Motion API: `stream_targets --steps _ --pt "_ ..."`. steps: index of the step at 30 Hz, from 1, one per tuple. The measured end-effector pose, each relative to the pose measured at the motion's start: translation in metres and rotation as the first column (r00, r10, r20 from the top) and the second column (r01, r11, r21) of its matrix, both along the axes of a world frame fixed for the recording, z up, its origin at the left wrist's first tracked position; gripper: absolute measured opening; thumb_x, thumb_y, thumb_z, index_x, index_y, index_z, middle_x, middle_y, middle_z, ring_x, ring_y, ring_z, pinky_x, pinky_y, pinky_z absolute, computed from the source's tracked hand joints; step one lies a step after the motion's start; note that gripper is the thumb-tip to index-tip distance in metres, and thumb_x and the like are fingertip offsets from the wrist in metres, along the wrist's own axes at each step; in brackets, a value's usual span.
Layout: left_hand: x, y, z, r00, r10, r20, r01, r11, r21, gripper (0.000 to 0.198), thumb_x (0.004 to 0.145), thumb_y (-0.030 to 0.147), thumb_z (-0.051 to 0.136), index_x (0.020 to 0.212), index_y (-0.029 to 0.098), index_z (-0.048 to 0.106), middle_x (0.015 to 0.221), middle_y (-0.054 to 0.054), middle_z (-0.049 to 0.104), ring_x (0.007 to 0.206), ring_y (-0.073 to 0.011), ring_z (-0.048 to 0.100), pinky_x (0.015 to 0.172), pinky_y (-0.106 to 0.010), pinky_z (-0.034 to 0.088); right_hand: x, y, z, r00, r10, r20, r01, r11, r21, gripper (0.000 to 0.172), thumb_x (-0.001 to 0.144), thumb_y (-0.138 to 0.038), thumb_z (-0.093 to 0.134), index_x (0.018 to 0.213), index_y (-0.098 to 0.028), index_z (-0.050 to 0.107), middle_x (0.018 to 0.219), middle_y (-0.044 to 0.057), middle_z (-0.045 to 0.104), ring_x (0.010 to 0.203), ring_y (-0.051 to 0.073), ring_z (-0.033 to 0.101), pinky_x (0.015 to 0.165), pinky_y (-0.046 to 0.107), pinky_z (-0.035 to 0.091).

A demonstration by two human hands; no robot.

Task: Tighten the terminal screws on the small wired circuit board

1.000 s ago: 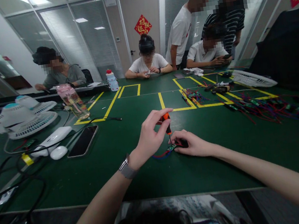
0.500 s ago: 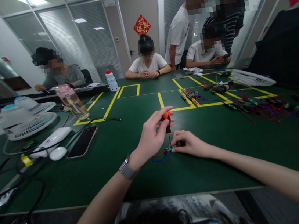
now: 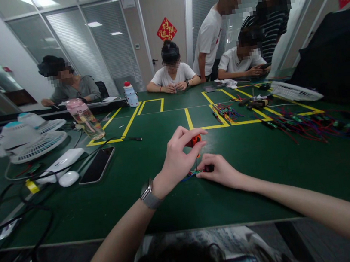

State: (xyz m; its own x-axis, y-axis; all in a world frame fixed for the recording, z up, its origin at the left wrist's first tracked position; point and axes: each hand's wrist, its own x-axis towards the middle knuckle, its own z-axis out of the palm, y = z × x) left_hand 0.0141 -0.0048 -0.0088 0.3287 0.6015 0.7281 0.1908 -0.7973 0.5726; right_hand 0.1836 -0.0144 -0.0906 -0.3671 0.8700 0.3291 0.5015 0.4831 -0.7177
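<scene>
My left hand (image 3: pixel 179 158) pinches the orange handle of a small screwdriver (image 3: pixel 194 142), held upright with its tip down on a small green circuit board (image 3: pixel 194 172) with red and blue wires. My right hand (image 3: pixel 221 170) lies on the green table (image 3: pixel 170 192), fingers pressed on the board and a small black part beside it, holding them down. A watch sits on my left wrist.
At left lie a black phone (image 3: pixel 97 165), a white mouse-like case (image 3: pixel 68 178), white fans (image 3: pixel 29 136), cables and a pink bottle (image 3: pixel 84 119). Piles of wired boards (image 3: pixel 307 125) spread at right. Several other people sit or stand at the far edge.
My left hand's fingers have turned around the screwdriver handle, covering more of it. My right hand stays on the board, almost unmoved.
</scene>
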Motion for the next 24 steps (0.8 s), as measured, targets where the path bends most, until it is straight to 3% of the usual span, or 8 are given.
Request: stream_targets --steps 2,8,13,24 --pt "-0.0006 -0.0008 0.0002 1.000 -0.020 -0.008 0.020 1.000 -0.008 0.019 0.088 0.020 0.061 0.106 0.022 0.066 0.088 -0.002 0.052 0.078 -0.0110 0.055 0.071 -0.022 0.054 0.0002 0.0005 -0.0008 1.000 0.008 -0.004 -0.008 1.000 0.002 0.010 0.075 -0.027 0.076 0.077 -0.017 0.074 0.070 0.002 0.058 0.064 0.015 0.055 0.059 0.027 0.046" --pt "-0.0031 0.0016 -0.0004 0.967 -0.236 0.098 0.248 0.959 -0.137 0.026 0.096 0.018 0.045 0.117 0.022 0.060 0.116 -0.007 0.057 0.100 -0.0152 0.064 0.086 -0.029 0.057 0.0046 0.0038 0.0013 0.998 0.053 0.016 -0.052 0.998 -0.030 0.010 0.075 -0.025 0.075 0.081 -0.016 0.076 0.073 0.003 0.061 0.065 0.015 0.057 0.061 0.028 0.047" --pt "-0.0048 0.0055 0.0015 0.967 -0.215 0.134 0.237 0.954 -0.181 0.022 0.094 0.018 0.048 0.112 0.018 0.061 0.115 -0.008 0.059 0.095 -0.0148 0.067 0.081 -0.027 0.060 0.0074 0.0059 0.0027 0.996 0.083 0.042 -0.081 0.996 -0.040 0.014 0.077 -0.022 0.073 0.089 -0.017 0.076 0.073 0.002 0.061 0.064 0.014 0.058 0.062 0.028 0.047" --pt "0.0018 0.0014 0.0003 0.985 -0.162 0.052 0.168 0.977 -0.128 0.029 0.092 0.017 0.052 0.121 0.021 0.058 0.107 -0.007 0.062 0.088 -0.0141 0.065 0.080 -0.027 0.059 0.0024 0.0075 -0.0034 0.999 0.039 -0.034 -0.041 0.997 -0.064 0.012 0.074 -0.027 0.075 0.076 -0.016 0.075 0.070 0.002 0.060 0.063 0.014 0.054 0.058 0.027 0.045"
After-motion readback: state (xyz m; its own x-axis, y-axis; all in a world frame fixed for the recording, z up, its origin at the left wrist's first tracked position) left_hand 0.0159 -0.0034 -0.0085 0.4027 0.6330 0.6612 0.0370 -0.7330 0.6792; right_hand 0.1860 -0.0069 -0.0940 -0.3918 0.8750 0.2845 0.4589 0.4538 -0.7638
